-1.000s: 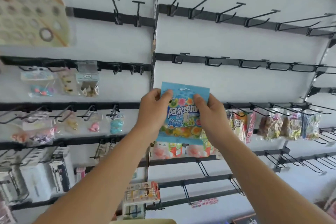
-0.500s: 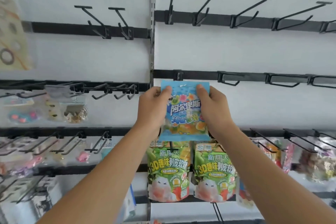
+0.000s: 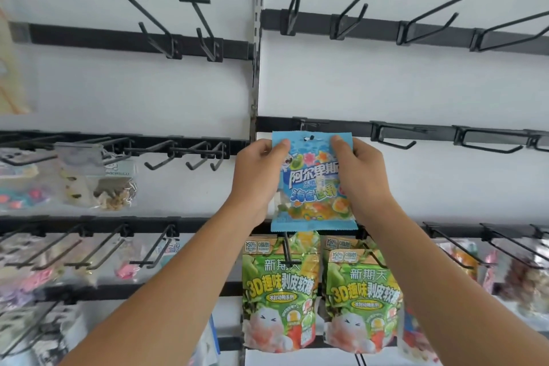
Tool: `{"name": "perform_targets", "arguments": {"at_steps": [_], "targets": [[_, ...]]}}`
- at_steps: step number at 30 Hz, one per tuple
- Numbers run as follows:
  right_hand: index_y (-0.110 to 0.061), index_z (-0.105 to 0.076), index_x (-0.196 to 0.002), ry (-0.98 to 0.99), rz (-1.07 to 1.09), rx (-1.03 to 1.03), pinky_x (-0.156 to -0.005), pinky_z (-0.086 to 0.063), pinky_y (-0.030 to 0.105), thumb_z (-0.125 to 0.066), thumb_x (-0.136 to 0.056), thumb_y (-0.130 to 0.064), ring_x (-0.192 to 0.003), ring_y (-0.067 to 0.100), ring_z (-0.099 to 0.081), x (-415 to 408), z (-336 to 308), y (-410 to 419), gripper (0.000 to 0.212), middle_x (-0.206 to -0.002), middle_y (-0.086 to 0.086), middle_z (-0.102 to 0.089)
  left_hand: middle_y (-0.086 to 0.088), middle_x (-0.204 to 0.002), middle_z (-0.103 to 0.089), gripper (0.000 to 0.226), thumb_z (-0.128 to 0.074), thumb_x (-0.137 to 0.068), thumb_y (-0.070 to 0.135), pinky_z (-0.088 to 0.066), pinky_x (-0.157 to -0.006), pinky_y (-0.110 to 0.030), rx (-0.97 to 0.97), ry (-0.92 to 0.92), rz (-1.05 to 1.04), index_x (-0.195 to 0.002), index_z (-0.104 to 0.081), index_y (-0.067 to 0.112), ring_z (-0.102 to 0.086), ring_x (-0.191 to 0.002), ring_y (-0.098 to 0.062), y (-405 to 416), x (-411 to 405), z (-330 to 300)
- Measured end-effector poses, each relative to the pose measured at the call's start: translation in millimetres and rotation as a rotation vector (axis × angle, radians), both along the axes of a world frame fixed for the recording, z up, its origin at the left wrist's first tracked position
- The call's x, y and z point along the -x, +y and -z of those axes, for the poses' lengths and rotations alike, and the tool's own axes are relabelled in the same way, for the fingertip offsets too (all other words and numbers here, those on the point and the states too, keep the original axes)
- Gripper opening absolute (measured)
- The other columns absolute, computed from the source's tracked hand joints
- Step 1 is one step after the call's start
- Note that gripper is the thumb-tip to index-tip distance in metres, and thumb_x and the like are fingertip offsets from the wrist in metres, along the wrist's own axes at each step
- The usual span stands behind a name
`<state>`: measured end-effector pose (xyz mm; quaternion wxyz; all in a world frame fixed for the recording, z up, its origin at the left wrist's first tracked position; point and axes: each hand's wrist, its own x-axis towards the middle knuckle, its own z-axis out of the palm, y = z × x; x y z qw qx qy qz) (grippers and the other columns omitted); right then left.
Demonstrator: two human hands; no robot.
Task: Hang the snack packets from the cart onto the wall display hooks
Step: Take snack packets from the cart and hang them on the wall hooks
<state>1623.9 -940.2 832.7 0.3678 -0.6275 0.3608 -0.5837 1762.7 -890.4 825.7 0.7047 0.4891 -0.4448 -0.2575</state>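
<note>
A blue gummy packet [image 3: 313, 184] is held upright against the wall display, pinched at its top corners by the left hand [image 3: 255, 178] and right hand [image 3: 361, 178], just below a black rail [image 3: 341, 128], above two green candy packets [image 3: 280, 294].

a white wall [image 3: 386, 83] split by a slotted metal upright [image 3: 258, 38]; dark rails [image 3: 383, 25] run level to both sides of the upright, evenly lit.

Blue packet [image 3: 312, 184]: "阿尔卑斯". Green packets [image 3: 280, 291]: "新期天", "3D趣味剥皮软糖", "0脂肪".
</note>
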Motion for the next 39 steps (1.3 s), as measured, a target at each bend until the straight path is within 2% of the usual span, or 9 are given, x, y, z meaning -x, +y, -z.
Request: {"name": "perform_targets", "arguments": {"at_steps": [5,9,15,18,22,24,32,35,39], "targets": [[-0.006,-0.064,-0.087,0.081,0.022,-0.003,-0.065,-0.06,0.048,-0.053,-0.101,-0.034,-0.075,0.031,-0.073,-0.7,4.1,-9.2,0.033,-0.086,0.017,-0.074,-0.01,-0.088,-0.074,0.031,-0.061,-0.098,0.029,-0.059,-0.077,-0.05,-0.039,-0.036,-0.035,-0.091,-0.06,-0.001,-0.074,-0.075,-0.016,-9.0,-3.5,7.3],[-0.006,-0.065,-0.094,0.169,0.017,0.028,-0.07,-0.059,0.04,-0.054,-0.1,-0.037,-0.077,0.021,-0.073,-1.5,11.0,-20.5,0.034,-0.087,0.008,-0.074,-0.005,-0.088,-0.074,0.027,-0.062,-0.096,0.034,-0.06,-0.08,-0.051,-0.031,-0.047,-0.096,-0.089,-0.064,0.008,-0.073,-0.083,-0.019,-22.1,-11.4,14.1],[-0.012,-0.057,-0.085,0.236,0.094,0.037,-0.056,-0.046,0.027,-0.058,-0.098,-0.037,-0.073,0.016,-0.066,-6.5,12.8,-47.7,0.028,-0.088,0.006,-0.071,-0.001,-0.092,-0.071,0.022,-0.062,-0.096,0.037,-0.058,-0.07,-0.035,-0.016,-0.129,-0.228,-0.082,-0.056,0.02,-0.071,-0.087,-0.016,-48.6,-16.7,14.6],[-0.011,-0.06,-0.093,0.235,0.117,0.025,-0.061,-0.051,0.03,-0.058,-0.098,-0.037,-0.079,0.02,-0.068,-12.2,11.9,-61.3,0.027,-0.091,0.006,-0.071,-0.001,-0.095,-0.069,0.022,-0.061,-0.096,0.039,-0.059,-0.073,-0.037,-0.041,-0.167,-0.287,-0.088,-0.056,0.019,-0.069,-0.087,-0.016,-60.6,-18.4,14.4],[-0.013,-0.061,-0.1,0.242,0.121,0.011,-0.068,-0.057,0.034,-0.056,-0.098,-0.04,-0.081,0.019,-0.069,-19.7,11.4,-72.4,0.027,-0.094,0.003,-0.07,-0.002,-0.093,-0.069,0.026,-0.06,-0.097,0.038,-0.049,-0.056,-0.022,-0.059,-0.2,-0.333,-0.092,-0.057,0.014,-0.066,-0.077,-0.009,-70.0,-19.3,14.4],[-0.014,-0.06,-0.101,0.236,0.118,0.008,-0.072,-0.059,0.037,-0.056,-0.098,-0.042,-0.082,0.018,-0.07,-22.0,13.7,-75.3,0.028,-0.094,0.002,-0.07,-0.001,-0.093,-0.069,0.025,-0.059,-0.097,0.039,-0.049,-0.054,-0.02,-0.063,-0.197,-0.336,-0.093,-0.056,0.014,-0.065,-0.074,-0.006,-73.0,-19.0,14.4],[-0.012,-0.06,-0.101,0.215,0.078,0.007,-0.059,-0.051,0.026,-0.054,-0.1,-0.041,-0.077,0.012,-0.069,-21.7,18.5,-74.9,0.03,-0.094,0.002,-0.071,0.002,-0.093,-0.067,0.025,-0.057,-0.098,0.04,-0.048,-0.053,-0.018,-0.073,-0.263,-0.363,-0.094,-0.053,0.016,-0.067,-0.077,-0.009,-70.5,-19.3,15.4],[-0.015,-0.059,-0.111,0.209,0.07,0.023,-0.057,-0.048,0.02,-0.053,-0.101,-0.038,-0.077,0.004,-0.066,-18.6,19.4,-70.7,0.026,-0.102,0.0,-0.071,0.004,-0.1,-0.064,0.021,-0.057,-0.099,0.035,-0.053,-0.058,-0.024,-0.059,-0.321,-0.369,-0.106,-0.051,0.016,-0.068,-0.086,-0.013,-64.0,-18.0,20.9],[-0.016,-0.05,-0.135,0.235,0.078,0.041,-0.054,-0.04,0.008,-0.053,-0.101,-0.032,-0.078,-0.003,-0.059,-8.9,23.6,-60.7,0.038,-0.111,-0.005,-0.064,0.002,-0.121,-0.059,0.039,-0.058,-0.099,0.029,-0.057,-0.077,-0.035,-0.033,-0.494,-0.437,-0.133,-0.044,0.016,-0.061,-0.104,-0.016,-54.4,-14.6,33.1]]}}
